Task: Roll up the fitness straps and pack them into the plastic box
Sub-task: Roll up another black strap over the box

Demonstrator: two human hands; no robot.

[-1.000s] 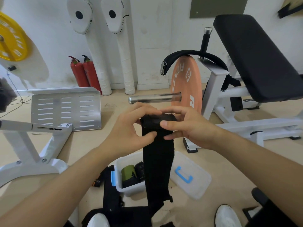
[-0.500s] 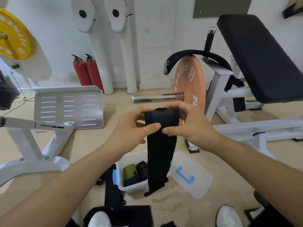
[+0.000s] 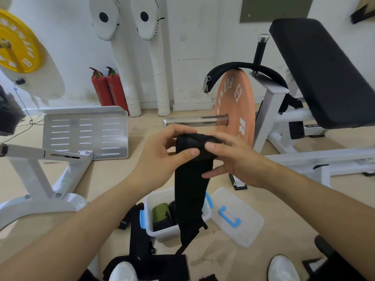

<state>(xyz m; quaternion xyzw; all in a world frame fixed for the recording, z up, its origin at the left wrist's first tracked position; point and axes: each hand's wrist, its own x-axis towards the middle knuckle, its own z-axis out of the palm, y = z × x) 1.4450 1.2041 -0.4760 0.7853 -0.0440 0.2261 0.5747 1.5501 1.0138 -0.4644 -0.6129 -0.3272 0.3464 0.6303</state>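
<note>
A black fitness strap point(image 3: 191, 187) hangs in mid-air in front of me, its top end wound into a small roll. My left hand point(image 3: 160, 159) grips the roll from the left, thumb pressed on its front. My right hand point(image 3: 233, 159) pinches it from the right with thumb and fingers. The loose tail dangles over the open white plastic box point(image 3: 151, 201) with blue latches on the floor. Inside the box lie a green rolled strap point(image 3: 161, 213) and a dark one beside it.
The box's clear lid point(image 3: 237, 216) with a blue handle lies to its right. More black straps point(image 3: 142, 244) lie on the floor by my white shoes. An orange weight plate point(image 3: 235, 110) on a steel bar, a black bench and white machine frames surround me.
The roll at the strap's top has grown and the hanging tail has shortened, its end rising from the floor to the level of the box. Both hands stayed on the roll.
</note>
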